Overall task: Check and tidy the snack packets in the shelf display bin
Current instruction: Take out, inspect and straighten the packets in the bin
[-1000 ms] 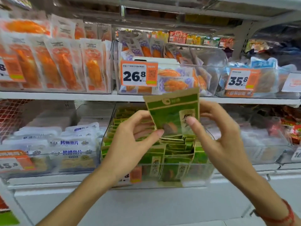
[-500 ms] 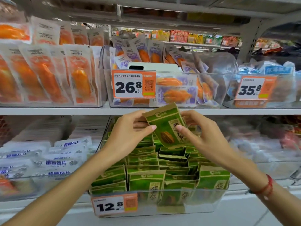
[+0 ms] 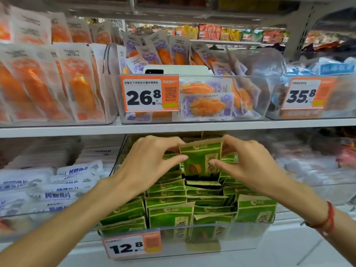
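**Q:** Shop shelving fills the view, is that right?

**A:** Yes. Two white shelves run across, lined with clear plastic bins. Above both hands sits a bin of purple-and-orange packets (image 3: 207,106) with a 26.8 price tag (image 3: 149,93). Beyond the left hand lie white fish-snack packets (image 3: 57,193) on the lower shelf.

**Q:** Where is the bin being tidied?

**A:** Directly beneath the hands. The display bin (image 3: 240,237) is clear-walled, carries a 12.8 price tag (image 3: 133,246), and is packed with rows of green packets (image 3: 171,220), most upright, some leaning and uneven.

**Q:** What do the hands hold?

**A:** One green snack packet (image 3: 200,158), upright, raised above a gap in the rear rows. The left hand (image 3: 146,166) pinches its upper left corner, thumb in front. The right hand (image 3: 248,164) pinches the right edge, thumb across the face.

**Q:** How would it handle?

**A:** Probably light, papery and a little stiff, likely to crease if squeezed. Holding both top corners seems best, so it slides straight down into the gap between its neighbours.
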`<state>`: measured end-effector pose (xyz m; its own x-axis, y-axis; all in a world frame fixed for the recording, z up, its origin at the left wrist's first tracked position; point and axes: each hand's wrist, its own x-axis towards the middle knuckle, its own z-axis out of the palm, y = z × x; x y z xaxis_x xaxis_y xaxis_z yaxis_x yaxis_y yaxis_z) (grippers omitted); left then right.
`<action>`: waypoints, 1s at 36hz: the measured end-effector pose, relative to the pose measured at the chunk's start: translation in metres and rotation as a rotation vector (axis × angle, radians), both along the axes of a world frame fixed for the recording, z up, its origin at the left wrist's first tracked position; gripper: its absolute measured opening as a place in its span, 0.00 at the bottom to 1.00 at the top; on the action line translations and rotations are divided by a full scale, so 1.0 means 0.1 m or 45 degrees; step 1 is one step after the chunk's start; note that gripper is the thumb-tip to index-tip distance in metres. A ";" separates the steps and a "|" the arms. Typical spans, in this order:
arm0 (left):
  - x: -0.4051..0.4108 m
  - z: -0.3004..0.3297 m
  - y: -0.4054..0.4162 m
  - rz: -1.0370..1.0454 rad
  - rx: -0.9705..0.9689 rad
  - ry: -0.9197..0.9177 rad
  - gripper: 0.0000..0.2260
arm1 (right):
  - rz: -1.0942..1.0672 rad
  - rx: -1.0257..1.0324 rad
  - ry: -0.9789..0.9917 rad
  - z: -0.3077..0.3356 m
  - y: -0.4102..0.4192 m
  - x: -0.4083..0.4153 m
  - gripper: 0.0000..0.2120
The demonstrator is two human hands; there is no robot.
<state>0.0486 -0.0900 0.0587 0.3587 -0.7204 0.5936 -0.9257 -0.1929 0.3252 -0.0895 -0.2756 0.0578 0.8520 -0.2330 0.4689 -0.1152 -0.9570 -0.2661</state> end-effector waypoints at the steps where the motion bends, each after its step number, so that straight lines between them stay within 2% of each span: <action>1: -0.02 0.00 -0.01 -0.018 0.065 -0.012 0.11 | -0.018 -0.041 0.062 -0.01 0.00 0.00 0.15; 4: -0.04 -0.02 -0.02 -0.053 0.398 0.071 0.11 | -0.055 -0.186 0.323 -0.06 0.05 0.00 0.13; 6: -0.05 -0.03 -0.02 -0.045 0.516 0.096 0.12 | -0.054 -0.174 0.379 -0.10 0.06 0.00 0.14; 10: -0.04 -0.03 0.01 -0.004 0.396 0.155 0.14 | -0.032 -0.055 0.261 -0.02 -0.01 -0.02 0.14; 14: -0.06 0.00 0.00 0.030 0.213 0.110 0.06 | -0.004 -0.014 0.104 0.06 -0.02 -0.04 0.05; 19: -0.05 0.03 -0.19 0.148 0.461 -0.020 0.05 | -0.051 -0.221 0.278 0.04 0.01 0.13 0.03; 24: 0.01 0.02 -0.34 0.142 0.626 -0.036 0.07 | -0.040 -0.246 0.429 0.05 0.00 0.31 0.03; 30: -0.03 -0.05 -0.31 0.031 0.571 0.028 0.08 | 0.009 -0.251 0.468 0.09 -0.03 0.25 0.05; 36: 0.03 -0.02 -0.45 0.037 0.578 0.047 0.07 | -0.039 -0.336 0.474 0.05 -0.06 0.38 0.06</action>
